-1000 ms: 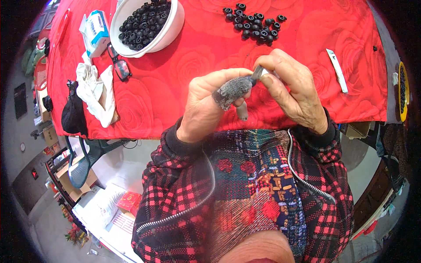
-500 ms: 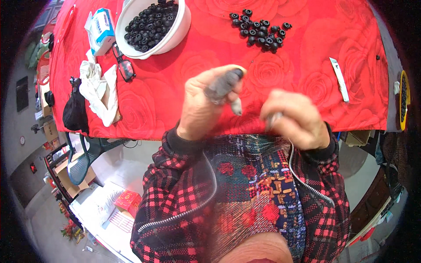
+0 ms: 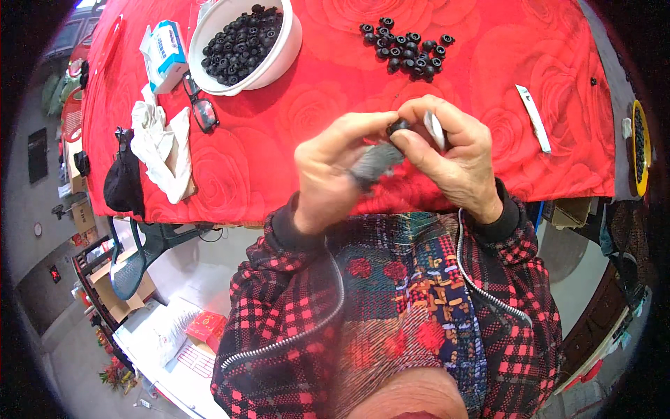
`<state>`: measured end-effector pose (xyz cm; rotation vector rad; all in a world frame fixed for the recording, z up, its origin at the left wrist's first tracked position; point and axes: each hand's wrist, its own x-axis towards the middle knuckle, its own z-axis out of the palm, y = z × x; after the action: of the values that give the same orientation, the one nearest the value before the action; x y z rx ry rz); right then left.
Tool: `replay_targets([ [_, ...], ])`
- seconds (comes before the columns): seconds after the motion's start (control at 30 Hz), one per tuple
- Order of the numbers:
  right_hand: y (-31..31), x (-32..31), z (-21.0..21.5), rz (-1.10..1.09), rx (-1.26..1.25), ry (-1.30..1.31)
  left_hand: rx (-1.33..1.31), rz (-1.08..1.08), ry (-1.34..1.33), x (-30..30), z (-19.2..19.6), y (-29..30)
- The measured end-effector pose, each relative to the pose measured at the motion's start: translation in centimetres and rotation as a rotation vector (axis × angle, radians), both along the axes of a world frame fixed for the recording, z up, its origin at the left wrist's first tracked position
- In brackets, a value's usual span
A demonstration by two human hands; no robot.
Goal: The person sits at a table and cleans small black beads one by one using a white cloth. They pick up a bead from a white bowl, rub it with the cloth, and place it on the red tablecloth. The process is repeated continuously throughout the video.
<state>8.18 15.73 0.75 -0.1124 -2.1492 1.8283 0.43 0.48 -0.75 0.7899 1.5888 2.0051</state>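
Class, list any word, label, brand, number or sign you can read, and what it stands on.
None is readable.
Blue-and-white rectangular packet: dark print, too small.
Red cardboard box: pale marks, too blurred.
White flat surface: red marks, too blurred.
Small round black plastic piece: no text visible.

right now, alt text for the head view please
A person's left hand and right hand meet at a small black piece above a red tablecloth. Beyond are a white bowl of black parts and a loose cluster.
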Motion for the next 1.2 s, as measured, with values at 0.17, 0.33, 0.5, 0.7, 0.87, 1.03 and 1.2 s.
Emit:
replay_targets([
  [0.17, 1.3, 0.0, 0.8, 0.170, 0.309, 0.253, 0.075, -0.365, -0.796, -0.5, 0.8, -1.1],
  [0.33, 1.8, 0.1, 0.7, 0.275, 0.354, 0.303, -0.052, -0.517, -0.786, -0.9, 0.6, -1.5],
  [0.5, 0.8, 0.5, 0.4, 0.014, 0.517, 0.454, 0.156, -0.354, -0.888, 0.5, 1.0, -0.7],
  [0.7, 0.7, 1.1, -0.2, -0.059, 0.651, 0.526, 0.172, -0.210, -0.793, 1.1, 0.9, -0.5],
  [0.87, 1.3, 1.5, 1.3, 0.040, 0.261, 0.230, 0.145, -0.199, -0.733, 0.5, 1.1, -0.6],
  [1.03, 1.9, 0.8, 1.0, 0.039, 0.243, 0.036, 0.090, -0.173, -0.720, 0.5, 1.2, -0.2],
  [1.2, 1.9, 0.2, 0.5, 0.091, 0.264, 0.060, 0.057, -0.174, -0.684, 0.3, 0.9, -0.1],
])
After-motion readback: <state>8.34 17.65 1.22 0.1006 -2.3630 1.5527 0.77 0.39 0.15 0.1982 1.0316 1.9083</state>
